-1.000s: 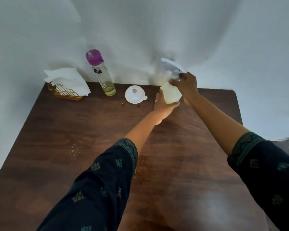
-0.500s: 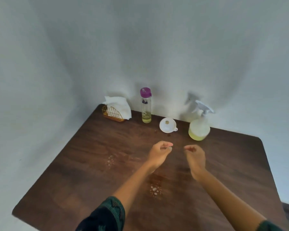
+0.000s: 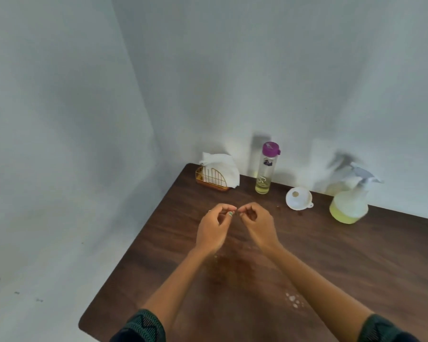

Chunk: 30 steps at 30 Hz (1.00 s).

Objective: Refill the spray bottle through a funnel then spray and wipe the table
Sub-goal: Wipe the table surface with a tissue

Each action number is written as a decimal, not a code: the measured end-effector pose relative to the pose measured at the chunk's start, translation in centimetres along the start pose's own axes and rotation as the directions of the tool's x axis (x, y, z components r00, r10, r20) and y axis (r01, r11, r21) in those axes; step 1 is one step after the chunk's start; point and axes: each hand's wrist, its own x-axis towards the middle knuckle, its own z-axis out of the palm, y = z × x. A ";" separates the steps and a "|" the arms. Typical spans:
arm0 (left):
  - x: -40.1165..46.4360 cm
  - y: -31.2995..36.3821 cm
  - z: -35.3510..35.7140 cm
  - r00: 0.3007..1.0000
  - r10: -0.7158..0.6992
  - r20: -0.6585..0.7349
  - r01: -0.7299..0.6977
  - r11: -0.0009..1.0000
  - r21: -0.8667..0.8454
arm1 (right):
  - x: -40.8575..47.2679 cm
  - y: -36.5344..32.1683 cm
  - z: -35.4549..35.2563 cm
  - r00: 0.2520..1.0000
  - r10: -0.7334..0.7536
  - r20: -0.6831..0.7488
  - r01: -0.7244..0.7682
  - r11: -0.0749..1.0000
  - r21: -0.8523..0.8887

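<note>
The round spray bottle (image 3: 349, 204), with yellowish liquid low inside and a white trigger head, stands at the table's far right by the wall. A white funnel (image 3: 298, 198) lies left of it. A tall clear bottle (image 3: 265, 169) with a purple cap and a little yellow liquid stands further left. White tissues sit in a gold wire holder (image 3: 214, 177) at the far left corner. My left hand (image 3: 214, 227) and my right hand (image 3: 256, 224) hover over the table's middle, fingers curled and fingertips nearly touching, holding nothing I can see.
The dark wooden table (image 3: 331, 267) stands in a corner of pale walls. Brown crumbs and a stain lie under my wrists (image 3: 226, 267). Small white specks (image 3: 294, 299) sit near the front. The table's left edge drops to a pale floor.
Both hands let go of the spray bottle, which now stands on the table, and drew back toward the middle, coming together. The view has pulled back and shifted left.
</note>
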 end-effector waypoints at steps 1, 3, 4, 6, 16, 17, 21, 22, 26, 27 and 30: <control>0.9 -0.5 -1.2 1.000 0.015 0.005 -0.015 1.000 0.018 | 0.9 -0.6 1.0 1.000 0.005 -0.031 -0.004 1.000 0.014; 2.8 -1.2 -3.0 0.999 0.034 0.029 -0.036 0.997 0.065 | 2.5 -1.5 2.4 0.996 0.035 -0.077 -0.031 0.998 0.053; 3.9 -1.7 -4.0 0.998 0.036 0.045 -0.040 0.995 0.091 | 3.4 -1.8 3.1 0.994 0.061 -0.092 -0.055 0.996 0.069; 5.9 -2.4 -5.3 0.996 0.037 0.081 -0.049 0.988 0.149 | 5.2 -2.1 4.2 0.985 0.129 -0.110 -0.118 0.987 0.107; 16.4 -4.1 -5.5 0.982 0.075 0.175 -0.163 0.805 0.571 | 12.1 -1.9 5.7 0.893 0.448 0.039 -0.419 0.797 0.436; 17.3 -4.1 -5.3 0.980 0.070 0.185 -0.165 0.805 0.569 | 12.9 -1.8 5.6 0.884 0.462 0.069 -0.440 0.775 0.455; 20.5 -4.7 -4.4 0.961 0.096 0.261 -0.241 0.755 0.610 | 15.5 -0.8 5.9 0.871 0.474 0.129 -0.473 0.736 0.485; 21.1 -5.1 -4.1 0.955 0.103 0.277 -0.260 0.741 0.620 | 16.0 -0.5 6.1 0.867 0.479 0.138 -0.481 0.733 0.481; 22.2 -6.3 -3.6 0.945 0.101 0.310 -0.287 0.708 0.645 | 17.4 0.6 6.9 0.848 0.508 0.147 -0.510 0.711 0.485; 22.4 -6.6 -3.5 0.945 0.101 0.311 -0.289 0.703 0.650 | 17.6 0.8 7.0 0.847 0.514 0.139 -0.509 0.705 0.494; 22.9 -6.9 -3.3 0.942 0.113 0.316 -0.304 0.687 0.661 | 18.2 1.2 7.2 0.850 0.512 0.122 -0.495 0.701 0.514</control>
